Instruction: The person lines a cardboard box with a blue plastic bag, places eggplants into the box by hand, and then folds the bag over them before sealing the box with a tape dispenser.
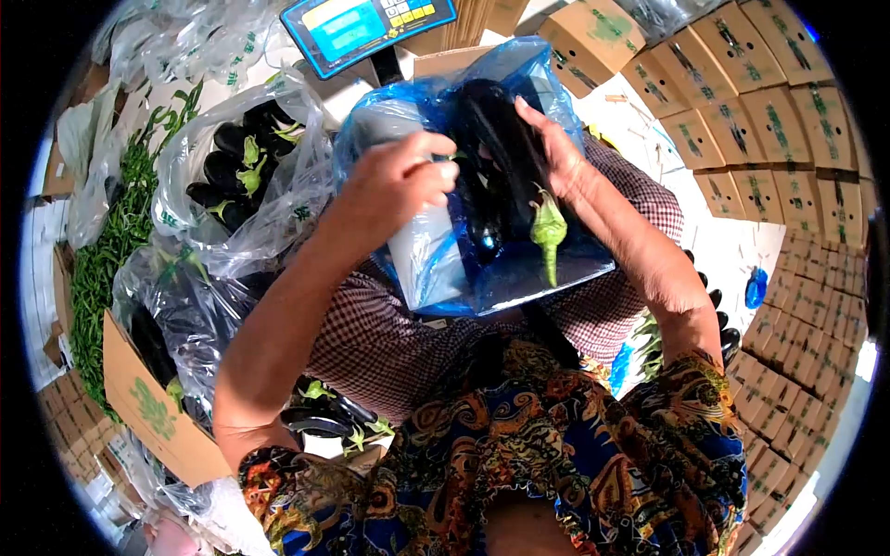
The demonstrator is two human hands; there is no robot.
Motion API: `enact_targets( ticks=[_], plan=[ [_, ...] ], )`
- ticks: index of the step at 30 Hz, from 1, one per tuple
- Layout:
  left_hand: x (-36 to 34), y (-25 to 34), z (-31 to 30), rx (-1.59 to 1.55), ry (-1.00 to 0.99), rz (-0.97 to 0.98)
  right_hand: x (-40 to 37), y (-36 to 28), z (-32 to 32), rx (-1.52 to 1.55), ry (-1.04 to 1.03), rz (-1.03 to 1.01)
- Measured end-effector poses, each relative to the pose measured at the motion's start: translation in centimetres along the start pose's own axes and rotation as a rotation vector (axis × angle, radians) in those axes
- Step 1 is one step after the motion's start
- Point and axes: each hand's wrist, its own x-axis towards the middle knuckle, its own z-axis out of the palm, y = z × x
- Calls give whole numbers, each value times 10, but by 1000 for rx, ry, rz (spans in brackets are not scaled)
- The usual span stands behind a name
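My right hand [559,153] grips a long dark eggplant [505,130] along its side, its green stem [549,227] pointing toward me. Beneath it stands a box lined with a blue plastic bag [436,295], in which another eggplant [484,208] lies. Over the box's left side, my left hand [403,176] is closed with its fingers curled; whatever it may hold is hidden. A pale sheet or panel [417,246] shows through the plastic below that hand.
A digital scale [357,28] stands beyond the box. At left are a clear bag of eggplants [246,167], a heap of green peppers [97,296] and an open carton [153,408]. Stacked cartons [788,130] line the right side. A blue roll [756,287] lies on the floor.
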Motion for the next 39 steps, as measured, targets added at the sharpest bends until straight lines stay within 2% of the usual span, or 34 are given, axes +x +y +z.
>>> enact_targets(
  ticks=[2, 4, 9, 10, 11, 12, 13, 16, 17, 18, 20, 21, 24, 25, 28, 29, 34, 36, 39],
  plan=[
    [8, -15, 21, -121, -112, -84, -1, -1, 7, 46, 31, -11],
    [17, -14, 32, -3, -230, -263, 3, 6, 2, 42, 7, -16],
    [44, 1, 61, -82, -345, -410, 2, 10, -4, 84, 71, -40],
    [58, -24, 73, -211, -382, -382, 5, 11, -10, 12, 110, -63],
    [65, -52, 92, -280, -365, -367, 11, 12, -20, -63, 150, -84],
    [67, -52, 102, -348, -344, -353, 12, 10, -20, -137, 187, -103],
    [66, -53, 107, -401, -310, -418, 10, 9, -23, -199, 299, -67],
    [67, -54, 124, 279, 33, -453, -17, 7, -19, -1178, 438, -136],
    [70, -73, 122, 69, 4, -470, -36, 8, -12, -1417, 383, -194],
    [75, -99, 132, 205, 94, -379, -48, 12, -17, -1536, 293, -362],
    [67, -82, 134, 275, -2, -348, -71, 2, -14, -1592, 166, -256],
    [60, -55, 138, 362, 22, -354, -78, 1, -15, -1602, 182, -259],
    [54, -69, 156, 381, 183, -202, -88, -1, -18, -1782, 267, -466],
    [55, -70, 156, 379, 176, -214, -88, -2, -19, -1798, 298, -588],
    [59, -63, 152, 381, 165, -276, -75, -12, -27, -1949, 329, -728],
    [61, -59, 152, 384, 168, -311, -70, -17, -26, -1937, 309, -633],
    [63, -51, 154, 297, 162, -410, -45, -21, -34, -2066, 252, -628],
    [58, -55, 164, 255, 178, -283, -35, -17, -34, -2076, 250, -705],
    [60, -47, 166, 205, 111, -299, -23, -9, -31, -2151, 302, -659]
  ],
)
